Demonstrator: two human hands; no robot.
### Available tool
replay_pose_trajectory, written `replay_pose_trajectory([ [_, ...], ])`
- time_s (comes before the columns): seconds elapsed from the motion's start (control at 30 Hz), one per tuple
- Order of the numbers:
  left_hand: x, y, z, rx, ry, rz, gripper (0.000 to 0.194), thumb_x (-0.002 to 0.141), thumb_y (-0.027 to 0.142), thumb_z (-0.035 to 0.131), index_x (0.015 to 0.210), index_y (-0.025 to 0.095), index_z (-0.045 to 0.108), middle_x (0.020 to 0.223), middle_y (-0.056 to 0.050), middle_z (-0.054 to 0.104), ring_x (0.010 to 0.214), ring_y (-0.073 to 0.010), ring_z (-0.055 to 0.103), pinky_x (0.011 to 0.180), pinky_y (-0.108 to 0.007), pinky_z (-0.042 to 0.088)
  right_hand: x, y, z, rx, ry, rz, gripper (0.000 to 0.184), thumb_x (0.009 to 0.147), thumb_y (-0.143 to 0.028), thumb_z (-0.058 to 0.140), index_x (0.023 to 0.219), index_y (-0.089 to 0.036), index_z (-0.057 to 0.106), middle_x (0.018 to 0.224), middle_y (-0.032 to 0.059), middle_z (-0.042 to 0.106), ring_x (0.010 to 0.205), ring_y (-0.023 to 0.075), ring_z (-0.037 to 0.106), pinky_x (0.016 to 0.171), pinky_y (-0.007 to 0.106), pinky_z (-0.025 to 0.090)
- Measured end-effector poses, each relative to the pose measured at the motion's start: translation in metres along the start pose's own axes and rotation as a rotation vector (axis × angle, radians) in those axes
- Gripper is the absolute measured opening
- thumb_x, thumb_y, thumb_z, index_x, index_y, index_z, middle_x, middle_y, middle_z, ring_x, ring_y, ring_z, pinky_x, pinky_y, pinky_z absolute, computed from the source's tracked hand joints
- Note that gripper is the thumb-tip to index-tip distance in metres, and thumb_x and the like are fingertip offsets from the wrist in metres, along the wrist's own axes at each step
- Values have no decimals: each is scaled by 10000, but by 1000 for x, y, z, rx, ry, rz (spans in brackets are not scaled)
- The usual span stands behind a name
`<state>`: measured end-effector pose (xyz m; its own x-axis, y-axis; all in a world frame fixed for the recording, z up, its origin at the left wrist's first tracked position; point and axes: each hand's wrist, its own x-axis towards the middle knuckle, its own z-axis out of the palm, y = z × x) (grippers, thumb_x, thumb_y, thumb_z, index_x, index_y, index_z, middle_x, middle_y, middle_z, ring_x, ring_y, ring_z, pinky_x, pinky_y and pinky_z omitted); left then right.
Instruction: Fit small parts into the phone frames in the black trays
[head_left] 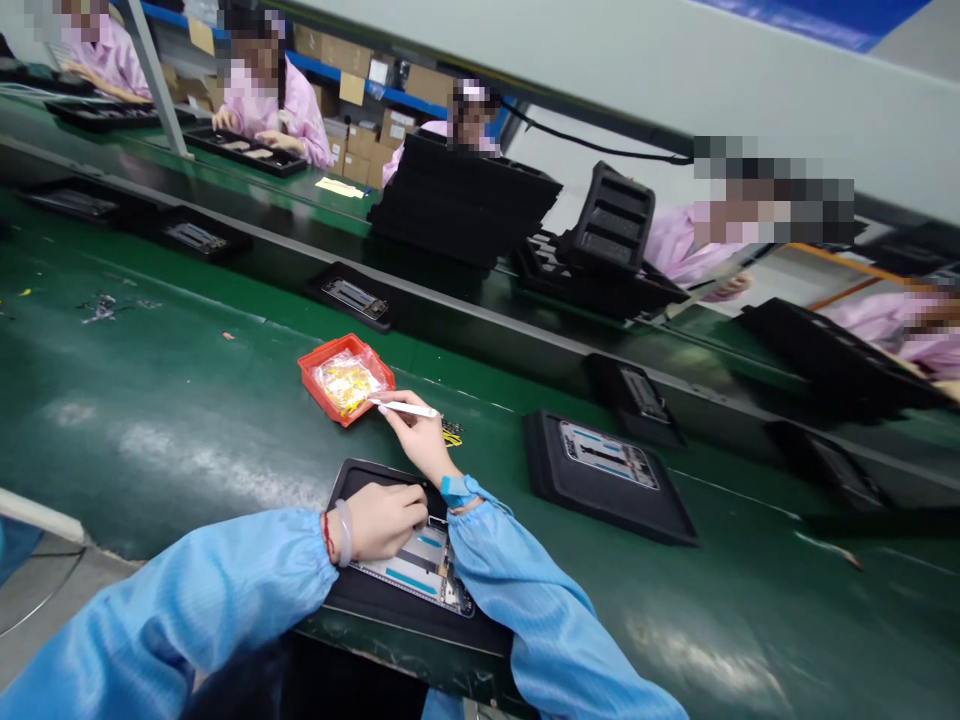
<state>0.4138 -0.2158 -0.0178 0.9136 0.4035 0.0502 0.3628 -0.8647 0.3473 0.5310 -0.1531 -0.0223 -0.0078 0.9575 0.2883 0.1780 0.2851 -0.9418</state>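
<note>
My right hand (421, 440) pinches a pair of white tweezers (411, 408), whose tip reaches the near right rim of a red plastic bin (316, 386). Inside the bin lies a clear plastic bag (345, 378) with small yellow pieces. My left hand (384, 522) rests with curled fingers over the upper part of an opened tablet housing (420, 556); whatever its fingertips hold is hidden. Blue strips and a circuit board show in the housing, which lies on a black foam tray (352, 592) in front of me. A blue wrist strap (459, 490) circles my right wrist.
Just beyond my right hand lie loose yellow strips (452, 436). A thick foam tray (540, 470) with another housing stands to the right. More trays with housings (354, 298) sit along the line behind. Several co-workers in pink (300, 105) work across the bench, near stacked black trays (465, 200).
</note>
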Motion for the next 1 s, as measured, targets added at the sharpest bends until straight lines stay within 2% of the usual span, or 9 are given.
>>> replay_pose_trajectory([
  [0.27,-1,-2,4,-10,62,17,121,852,97,467,899,180,542,982,-32,624,834,-170,626,594,-243,506,-14,-3,-18,-47,20,8,44,752,-246,625,771,-229,661,896,52,716,900,246,663,845,393,493],
  [0.5,-2,-1,11,-12,180,41,126,821,97,485,855,196,556,905,-9,643,766,-149,629,539,-220,469,-6,-6,-9,51,57,67,145,756,-342,659,834,-223,628,868,32,712,835,215,682,759,341,546],
  [0.57,-3,-2,8,-11,226,39,143,819,93,470,861,192,564,894,-14,648,761,-150,626,579,-228,478,-3,-8,-6,79,71,74,174,745,-359,675,834,-220,620,857,28,711,803,206,687,732,326,554],
  [0.63,-6,-10,-1,2,352,-35,182,841,89,420,902,170,571,902,-48,652,799,-168,620,688,-260,488,-1,-11,-5,97,87,75,184,740,-361,685,834,-217,621,856,30,712,793,202,687,720,318,555],
  [0.7,-9,-25,-14,51,601,-208,204,879,122,391,962,146,576,922,-90,657,861,-203,613,776,-317,470,0,-13,-6,112,104,72,187,736,-360,692,832,-216,623,852,32,712,797,201,685,720,317,554],
  [0.77,-13,-46,-26,137,844,-390,183,898,220,453,1000,151,589,940,-105,667,897,-238,610,771,-352,452,2,-15,-7,127,116,70,191,726,-359,704,825,-217,623,840,30,712,795,201,684,723,319,553],
  [0.83,-16,-67,-34,174,891,-465,183,886,295,524,980,168,615,941,-97,683,888,-250,619,771,-370,434,4,-16,-6,142,119,70,198,713,-359,716,817,-218,624,828,27,711,789,200,684,725,320,553],
  [0.9,-18,-81,-36,152,855,-486,183,870,328,571,960,183,636,941,-79,703,857,-238,632,792,-375,417,6,-17,-4,157,113,71,207,702,-363,725,810,-218,625,821,25,712,780,199,684,726,320,554],
  [1.0,-18,-89,-33,124,816,-488,129,873,302,582,919,213,663,899,-35,727,821,-209,644,816,-367,398,8,-17,3,176,100,74,231,688,-389,735,794,-217,624,807,24,710,759,196,683,719,321,557],
])
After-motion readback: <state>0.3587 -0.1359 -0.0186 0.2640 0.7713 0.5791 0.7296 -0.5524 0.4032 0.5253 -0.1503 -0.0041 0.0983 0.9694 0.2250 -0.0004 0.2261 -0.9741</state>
